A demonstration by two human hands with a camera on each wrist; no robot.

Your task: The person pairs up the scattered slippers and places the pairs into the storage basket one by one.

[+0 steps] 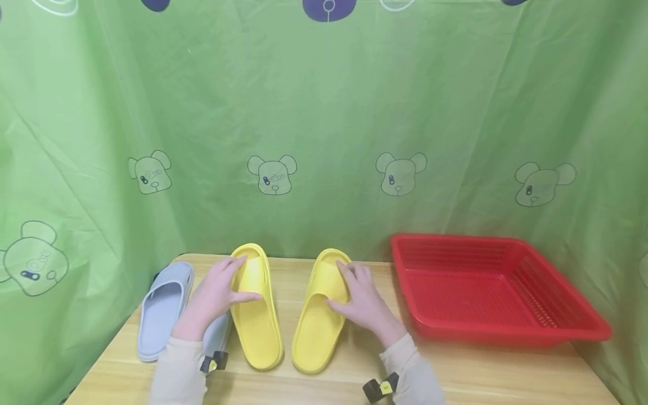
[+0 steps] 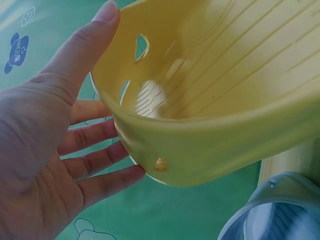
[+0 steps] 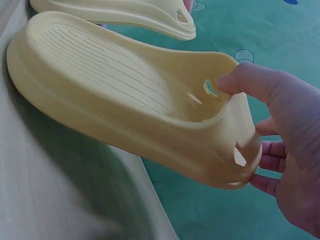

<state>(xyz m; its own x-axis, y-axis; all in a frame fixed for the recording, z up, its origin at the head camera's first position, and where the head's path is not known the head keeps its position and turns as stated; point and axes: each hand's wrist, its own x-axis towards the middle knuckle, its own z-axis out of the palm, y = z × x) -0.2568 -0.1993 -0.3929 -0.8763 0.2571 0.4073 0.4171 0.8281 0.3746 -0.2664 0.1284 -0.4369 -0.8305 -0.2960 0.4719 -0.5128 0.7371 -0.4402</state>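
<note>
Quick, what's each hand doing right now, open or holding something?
Left hand: holding the left yellow slipper.
Right hand: holding the right yellow slipper.

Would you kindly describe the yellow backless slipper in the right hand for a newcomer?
Find the red, rectangular plastic basket on the pale wooden table. Left of it, the right hand grips the yellow slipper, nearer the basket than its yellow twin.
</note>
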